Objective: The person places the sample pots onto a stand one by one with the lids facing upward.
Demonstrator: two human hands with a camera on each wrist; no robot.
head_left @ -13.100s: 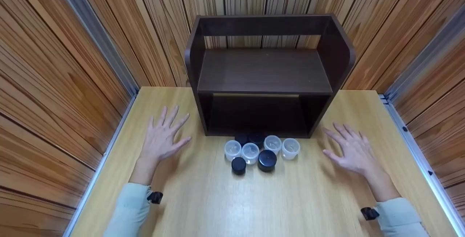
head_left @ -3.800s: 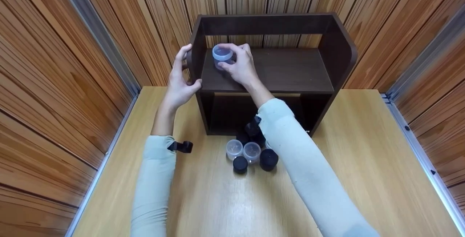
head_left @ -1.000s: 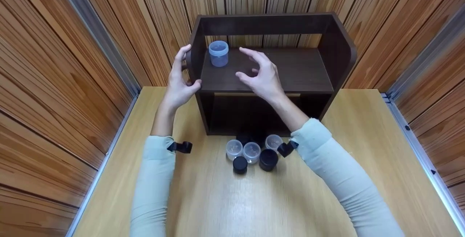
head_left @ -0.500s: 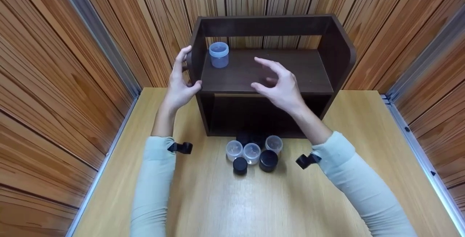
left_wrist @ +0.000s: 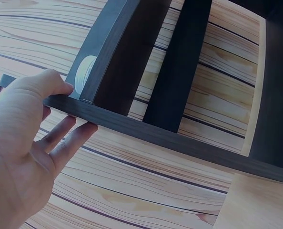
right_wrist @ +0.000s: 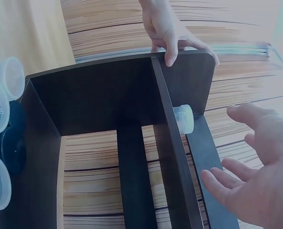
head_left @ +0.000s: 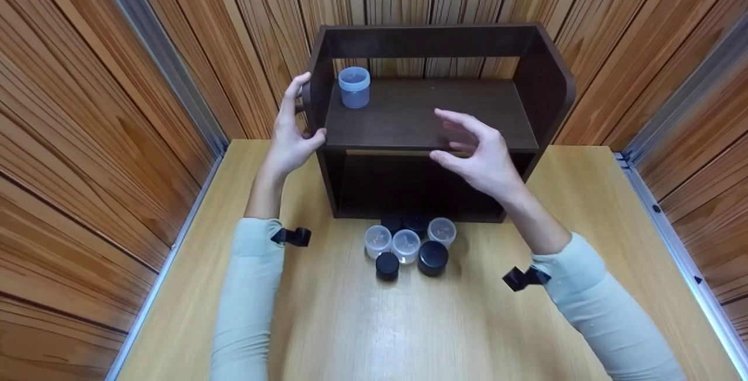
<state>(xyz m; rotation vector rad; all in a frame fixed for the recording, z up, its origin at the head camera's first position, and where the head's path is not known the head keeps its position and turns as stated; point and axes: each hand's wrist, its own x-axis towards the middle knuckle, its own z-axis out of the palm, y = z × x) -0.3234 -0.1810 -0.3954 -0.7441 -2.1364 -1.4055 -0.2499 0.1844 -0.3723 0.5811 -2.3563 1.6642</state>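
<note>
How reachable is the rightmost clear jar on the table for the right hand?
Likely yes: the right hand is empty, and nothing stands to the right of the rightmost clear jar. The big black jar crowds its front, so a grip from the right looks easier.

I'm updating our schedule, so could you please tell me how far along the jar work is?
Done, it seems: one clear jar stands at the left end of the upper shelf. In hand: no jar; the left hand grips the side panel, and the right hand holds nothing. Probably left: three clear jars and several black containers on the table.
</note>
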